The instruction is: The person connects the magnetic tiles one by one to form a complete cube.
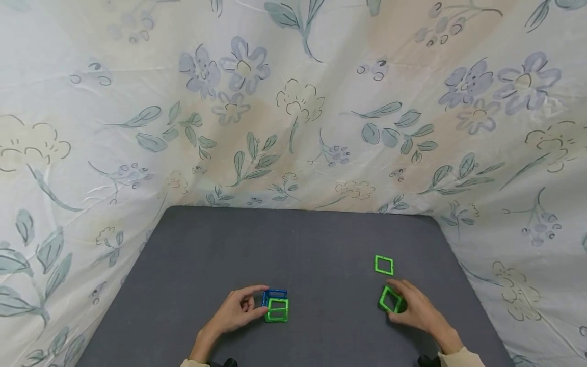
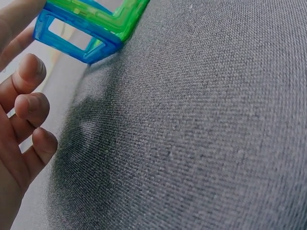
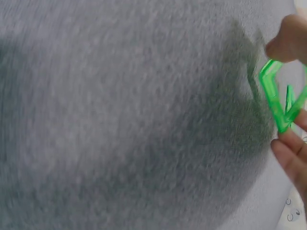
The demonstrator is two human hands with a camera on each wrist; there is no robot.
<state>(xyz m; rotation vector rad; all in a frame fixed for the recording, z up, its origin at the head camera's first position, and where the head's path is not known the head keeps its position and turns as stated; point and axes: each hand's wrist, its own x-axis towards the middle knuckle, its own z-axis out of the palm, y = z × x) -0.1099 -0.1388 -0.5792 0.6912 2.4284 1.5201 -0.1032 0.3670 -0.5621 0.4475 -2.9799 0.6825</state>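
Observation:
In the head view, my left hand [image 1: 237, 308] holds a small boxy piece of magnetic tiles by its left side, between thumb and forefinger. This piece has a blue square frame [image 1: 277, 293] behind and a green square frame [image 1: 277, 320] in front. The left wrist view shows its blue side frame [image 2: 79, 37] and green edge [image 2: 125, 21], with the other fingers curled below. My right hand [image 1: 417, 307] pinches a tilted green magnetic tile [image 1: 382, 299] between thumb and fingers; another green strip shows behind its opening in the right wrist view.
Beyond the right hand, a single green square tile [image 1: 384, 265] lies flat on the dark grey table [image 1: 312, 244]. A floral cloth [image 1: 293, 127] hangs behind the table and along both sides.

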